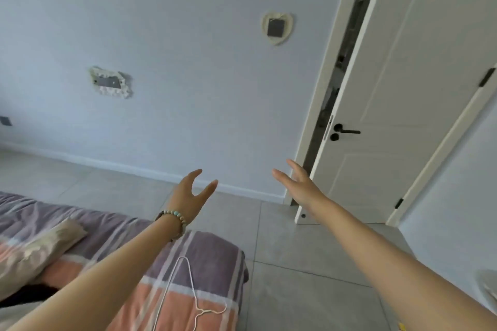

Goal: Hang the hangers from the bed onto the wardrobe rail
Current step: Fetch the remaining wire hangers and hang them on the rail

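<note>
A thin white hanger (185,287) lies flat on the bed (215,250), near its corner, hook toward the lower right. My left hand (189,195), with a bead bracelet on the wrist, reaches forward above the bed's end, fingers spread and empty. To its right, my right hand (298,183) is stretched out over the floor, fingers straight, holding nothing. Both hands are well above and beyond the hanger. No wardrobe rail is in view.
The bed has a purple and orange striped cover with a beige pillow (35,247) at the left. Grey tiled floor (295,263) runs to a pale wall. A white door (390,115) with a black handle stands slightly ajar at the right.
</note>
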